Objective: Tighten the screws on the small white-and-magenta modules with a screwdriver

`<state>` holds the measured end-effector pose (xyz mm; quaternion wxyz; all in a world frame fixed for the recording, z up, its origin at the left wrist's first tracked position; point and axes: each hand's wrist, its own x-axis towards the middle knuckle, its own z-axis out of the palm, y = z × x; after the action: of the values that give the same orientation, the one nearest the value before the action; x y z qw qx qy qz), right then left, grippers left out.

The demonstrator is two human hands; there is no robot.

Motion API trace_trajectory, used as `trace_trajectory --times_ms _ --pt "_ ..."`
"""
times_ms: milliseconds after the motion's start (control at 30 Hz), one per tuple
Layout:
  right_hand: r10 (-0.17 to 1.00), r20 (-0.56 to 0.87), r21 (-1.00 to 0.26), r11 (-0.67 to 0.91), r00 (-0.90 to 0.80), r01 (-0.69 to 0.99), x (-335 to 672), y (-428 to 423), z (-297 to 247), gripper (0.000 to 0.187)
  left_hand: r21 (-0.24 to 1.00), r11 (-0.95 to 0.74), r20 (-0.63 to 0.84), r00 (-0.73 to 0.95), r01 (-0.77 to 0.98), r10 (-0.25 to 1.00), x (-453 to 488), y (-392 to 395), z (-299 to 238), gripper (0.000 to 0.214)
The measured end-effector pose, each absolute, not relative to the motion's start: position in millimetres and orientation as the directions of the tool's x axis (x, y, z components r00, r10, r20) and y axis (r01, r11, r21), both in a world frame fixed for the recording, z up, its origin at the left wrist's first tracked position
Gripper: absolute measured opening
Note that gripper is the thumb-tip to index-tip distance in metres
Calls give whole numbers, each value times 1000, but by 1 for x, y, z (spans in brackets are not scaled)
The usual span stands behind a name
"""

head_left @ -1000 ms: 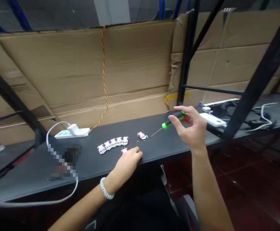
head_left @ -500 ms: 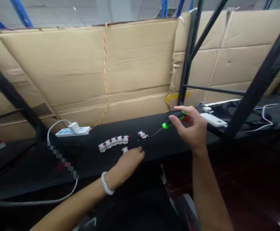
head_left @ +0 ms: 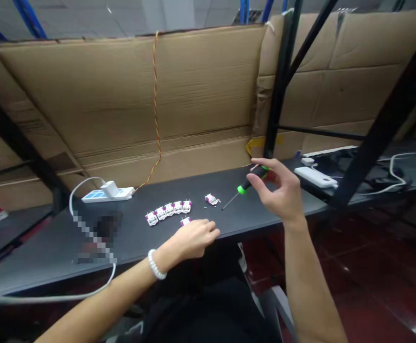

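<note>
My right hand (head_left: 281,188) grips a screwdriver (head_left: 252,179) with a black and green handle. Its thin shaft slants down to the left, and the tip is close to a small white and purple module (head_left: 211,199) on the black table (head_left: 261,216). Near the table's front edge, my left hand (head_left: 197,237) has its fingers curled downward; whatever is in them is hidden. Another such module (head_left: 185,221) lies just behind that hand, partly covered by it. Further left, several similar modules (head_left: 169,210) form a curved row. Tiny slivers lie by the lone module.
A white power strip (head_left: 125,194) with a plugged-in adapter stands at the back left, its white cable (head_left: 55,299) looping over the front edge. Cardboard (head_left: 208,95) walls the back. Black rack posts (head_left: 277,105) rise at the right, beside a white device (head_left: 315,176).
The screwdriver and my right hand have shifted slightly left, its tip a little lower. My left hand has moved slightly right along the table edge. The modules stay where they were.
</note>
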<state>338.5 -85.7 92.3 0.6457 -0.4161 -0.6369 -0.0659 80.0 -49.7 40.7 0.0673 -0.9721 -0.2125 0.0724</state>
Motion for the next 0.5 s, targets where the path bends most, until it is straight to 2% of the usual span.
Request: trace_trajectory --times_ms 100,167,267,333,367,400,500 --pt "471 868 -464 651 161 601 336 -84 92 31 -61 -895 20 897 441 441 73 -44 42 27" --pt "492 858 -484 683 144 546 334 -84 91 30 100 -884 201 861 457 467 66 -41 45 25" --pt "538 839 -521 749 84 409 324 -86 92 32 412 -847 532 666 336 523 55 -42 50 18" --pt "576 817 -538 756 12 373 311 -91 94 30 548 -817 669 492 180 557 50 -46 53 12" --pt "592 805 -537 755 -39 375 303 -95 95 26 584 -805 708 420 104 568 48 -49 53 12" --pt "616 771 -525 757 -159 388 294 -98 96 22 603 -797 735 364 36 573 47 -52 54 12" --pt "631 682 -486 769 -371 416 267 -106 96 9 599 -797 786 243 -72 569 45 -61 56 16"
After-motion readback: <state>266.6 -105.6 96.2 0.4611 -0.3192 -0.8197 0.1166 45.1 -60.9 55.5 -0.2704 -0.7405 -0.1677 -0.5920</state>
